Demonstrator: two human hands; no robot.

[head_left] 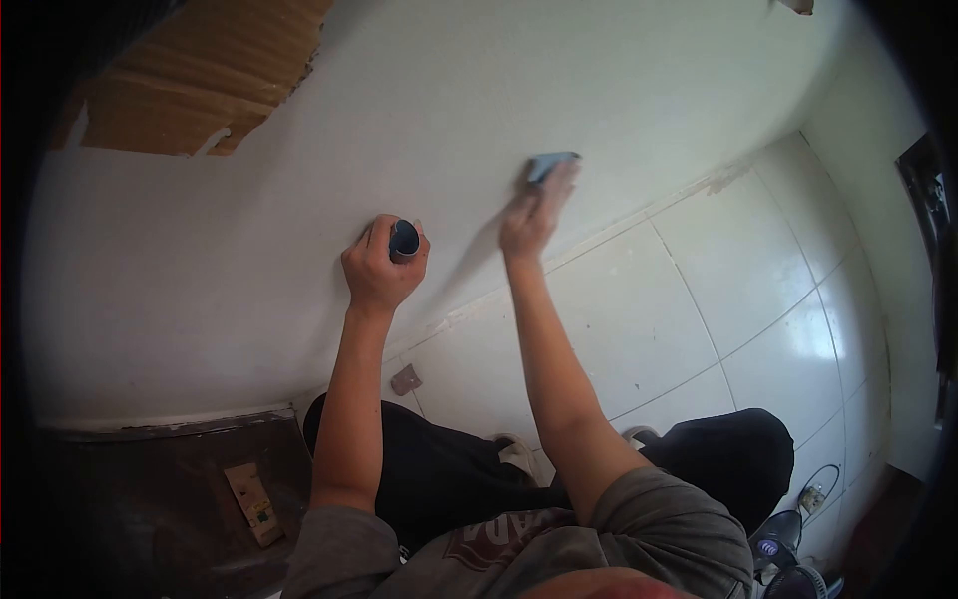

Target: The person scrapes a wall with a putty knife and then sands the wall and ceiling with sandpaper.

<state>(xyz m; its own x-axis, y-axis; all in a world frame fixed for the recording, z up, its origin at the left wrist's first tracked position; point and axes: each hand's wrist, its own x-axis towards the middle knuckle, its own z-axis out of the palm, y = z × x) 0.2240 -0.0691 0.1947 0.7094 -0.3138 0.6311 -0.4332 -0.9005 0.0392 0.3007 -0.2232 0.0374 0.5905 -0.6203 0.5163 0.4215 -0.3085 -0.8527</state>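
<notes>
My left hand is closed around a dark rolled sheet, its round open end facing up, and rests by the white wall. Farther right, my right hand, slightly blurred, presses a blue-grey piece against the same wall. The fingers lie over that piece and hide part of it.
Torn cardboard covers the upper left of the wall. A small brown scrap lies on the tiled floor. A cardboard strip sits on a dark surface at lower left. A corded dark device stands at lower right.
</notes>
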